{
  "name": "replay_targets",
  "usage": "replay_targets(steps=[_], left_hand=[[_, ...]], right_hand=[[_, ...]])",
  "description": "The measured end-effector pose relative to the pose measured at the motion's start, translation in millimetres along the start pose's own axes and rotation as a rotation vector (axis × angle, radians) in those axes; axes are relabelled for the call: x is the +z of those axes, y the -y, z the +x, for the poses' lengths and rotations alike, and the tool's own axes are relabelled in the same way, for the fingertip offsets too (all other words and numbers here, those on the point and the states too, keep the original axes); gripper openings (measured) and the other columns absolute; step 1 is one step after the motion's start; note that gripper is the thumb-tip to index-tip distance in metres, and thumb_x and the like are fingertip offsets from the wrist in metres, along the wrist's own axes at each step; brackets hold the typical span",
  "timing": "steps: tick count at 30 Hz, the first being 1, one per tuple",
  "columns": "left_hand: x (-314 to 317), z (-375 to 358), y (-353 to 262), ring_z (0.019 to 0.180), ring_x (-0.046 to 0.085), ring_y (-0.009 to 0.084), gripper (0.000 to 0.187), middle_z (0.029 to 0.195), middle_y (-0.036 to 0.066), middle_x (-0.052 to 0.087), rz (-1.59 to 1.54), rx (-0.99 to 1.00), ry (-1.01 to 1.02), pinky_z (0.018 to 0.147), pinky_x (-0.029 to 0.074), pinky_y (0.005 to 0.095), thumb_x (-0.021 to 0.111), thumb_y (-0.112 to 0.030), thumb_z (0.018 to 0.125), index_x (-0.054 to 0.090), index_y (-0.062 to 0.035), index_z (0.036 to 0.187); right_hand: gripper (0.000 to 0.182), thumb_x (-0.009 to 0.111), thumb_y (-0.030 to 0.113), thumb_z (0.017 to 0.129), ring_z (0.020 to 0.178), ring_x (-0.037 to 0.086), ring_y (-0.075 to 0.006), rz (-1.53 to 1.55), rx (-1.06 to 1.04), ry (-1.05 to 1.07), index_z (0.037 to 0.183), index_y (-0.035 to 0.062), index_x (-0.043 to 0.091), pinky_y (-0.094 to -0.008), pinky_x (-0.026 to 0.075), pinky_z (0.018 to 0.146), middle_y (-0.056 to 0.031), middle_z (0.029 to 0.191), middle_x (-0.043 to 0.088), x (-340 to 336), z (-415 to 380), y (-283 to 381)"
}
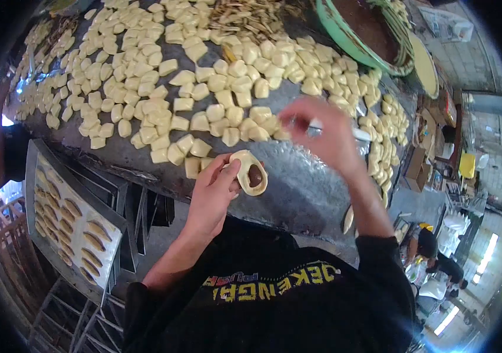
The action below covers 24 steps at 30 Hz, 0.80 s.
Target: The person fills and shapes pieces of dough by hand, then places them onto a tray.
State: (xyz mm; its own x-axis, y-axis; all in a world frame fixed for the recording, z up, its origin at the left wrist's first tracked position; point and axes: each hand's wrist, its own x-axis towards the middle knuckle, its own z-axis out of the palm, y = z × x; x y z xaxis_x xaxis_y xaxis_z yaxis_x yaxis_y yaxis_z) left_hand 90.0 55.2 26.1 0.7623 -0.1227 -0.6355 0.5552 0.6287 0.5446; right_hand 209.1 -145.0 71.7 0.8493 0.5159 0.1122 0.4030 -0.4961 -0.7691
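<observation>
The person's left hand grips a flattened oval piece of pale dough with a dark brown filling in its middle. The fingers curl under and around the dough's near edge, and the piece sits just off the near edge of the grey metal worktable, above its rim.

The right hand is raised over the worktable, beyond and to the right of the filled dough and apart from it. It is blurred. Its fingers are pinched on a thin pale utensil whose end sticks out to the right; what kind of utensil it is cannot be told.

Across the worktable, beyond both hands, lie many small pale yellow dough squares, spread loosely from the left end to the right edge, some touching and some overlapping. At the far right corner of the worktable stands a large round green basin holding dark brown filling. At the far edge, left of the basin, is a heap of thin tan strips.

Below the near left edge of the worktable a grey rectangular metal tray lined with white paper holds rows of shaped, elongated golden-brown pastries. It rests on other stacked trays.

To the right of the worktable and lower down, another person in a dark shirt bends over a surface.
</observation>
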Motion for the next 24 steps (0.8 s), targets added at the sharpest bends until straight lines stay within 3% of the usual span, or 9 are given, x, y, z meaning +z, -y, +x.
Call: replay_targets(steps=[3, 8, 12, 14, 16, 19, 20, 22, 24], left_hand=[[17, -12, 22, 0.094, 0.065, 0.013, 0.027, 0.107, 0.006, 0.066, 0.06, -0.003, 0.004, 0.084, 0.051, 0.0274, 0.054, -0.019, 0.103, 0.059, 0.0011, 0.12], [50, -39, 71, 0.093, 0.065, 0.0131, 0.025, 0.105, 0.006, 0.066, 0.217, 0.066, 0.109, 0.083, 0.052, 0.03, 0.054, -0.017, 0.102, 0.06, 0.0001, 0.119], [70, -68, 108, 0.094, 0.065, 0.0139, 0.025, 0.106, 0.007, 0.066, 0.204, -0.014, 0.163, 0.082, 0.052, 0.0306, 0.054, -0.016, 0.101, 0.06, 0.0003, 0.119], [79, -84, 139, 0.096, 0.065, 0.0149, 0.025, 0.108, 0.008, 0.066, 0.132, -0.063, 0.237, 0.083, 0.052, 0.0308, 0.054, -0.015, 0.101, 0.059, 0.001, 0.12], [81, -91, 160, 0.097, 0.065, 0.0149, 0.025, 0.109, 0.008, 0.066, 0.129, -0.069, 0.274, 0.084, 0.052, 0.0305, 0.054, -0.013, 0.1, 0.059, 0.0014, 0.12], [91, -109, 175, 0.099, 0.065, 0.0144, 0.025, 0.111, 0.008, 0.065, 0.23, -0.03, 0.328, 0.086, 0.051, 0.0296, 0.055, -0.01, 0.099, 0.058, 0.0019, 0.121], [94, -113, 177, 0.099, 0.064, 0.0139, 0.026, 0.113, 0.008, 0.065, 0.326, 0.024, 0.352, 0.088, 0.051, 0.0291, 0.056, -0.008, 0.098, 0.057, 0.0021, 0.122], [87, -111, 184, 0.1, 0.063, 0.0134, 0.028, 0.116, 0.008, 0.064, 0.4, 0.104, 0.382, 0.091, 0.05, 0.0283, 0.06, -0.007, 0.097, 0.058, 0.0033, 0.122], [81, -105, 180, 0.099, 0.063, 0.0139, 0.026, 0.113, 0.008, 0.065, 0.424, 0.183, 0.351, 0.092, 0.049, 0.0282, 0.064, -0.008, 0.096, 0.061, 0.0039, 0.118]], right_hand=[[0.024, 0.073, -0.002, 0.075, 0.072, 0.063, -0.0183, 0.008, -0.006, -0.008, 0.097, 0.006, 0.068, -0.03, 0.052, 0.066, -0.0062, 0.091, 0.066, 13, -70, 35], [0.025, 0.072, 0.005, 0.072, 0.087, 0.062, -0.026, -0.302, -0.237, -0.007, 0.096, 0.0074, 0.067, -0.0349, 0.053, 0.072, -0.0069, 0.102, 0.064, 5, -155, 34], [0.032, 0.072, 0.007, 0.072, 0.089, 0.06, -0.0258, -0.183, -0.27, -0.149, 0.103, 0.0089, 0.069, -0.0363, 0.05, 0.075, -0.0047, 0.103, 0.061, -16, -227, 31], [0.039, 0.074, 0.007, 0.07, 0.09, 0.058, -0.0258, -0.411, -0.508, -0.141, 0.109, 0.0101, 0.069, -0.0372, 0.049, 0.077, -0.0044, 0.104, 0.06, -18, -274, 13], [0.037, 0.078, 0.007, 0.07, 0.093, 0.058, -0.0242, -0.386, -0.482, -0.177, 0.105, 0.0094, 0.069, -0.0363, 0.048, 0.079, -0.0043, 0.104, 0.06, -21, -293, 14], [0.029, 0.079, 0.009, 0.077, 0.091, 0.059, -0.0245, 0.043, -0.037, -0.378, 0.102, 0.0049, 0.066, -0.0354, 0.049, 0.079, -0.0068, 0.099, 0.058, -18, -302, 25], [0.029, 0.079, 0.009, 0.077, 0.091, 0.059, -0.0245, 0.043, -0.03, -0.389, 0.102, 0.0049, 0.066, -0.0354, 0.049, 0.079, -0.0068, 0.099, 0.058, -16, -306, 25], [0.027, 0.076, 0.009, 0.083, 0.092, 0.061, -0.0222, 0.498, 0.284, -0.263, 0.107, 0.0026, 0.064, -0.0324, 0.051, 0.077, -0.0106, 0.105, 0.058, -8, -309, 19], [0.026, 0.075, 0.009, 0.085, 0.094, 0.061, -0.0205, 0.607, 0.326, -0.282, 0.108, 0.0016, 0.064, -0.0311, 0.052, 0.078, -0.0108, 0.107, 0.059, 6, -307, 14]])
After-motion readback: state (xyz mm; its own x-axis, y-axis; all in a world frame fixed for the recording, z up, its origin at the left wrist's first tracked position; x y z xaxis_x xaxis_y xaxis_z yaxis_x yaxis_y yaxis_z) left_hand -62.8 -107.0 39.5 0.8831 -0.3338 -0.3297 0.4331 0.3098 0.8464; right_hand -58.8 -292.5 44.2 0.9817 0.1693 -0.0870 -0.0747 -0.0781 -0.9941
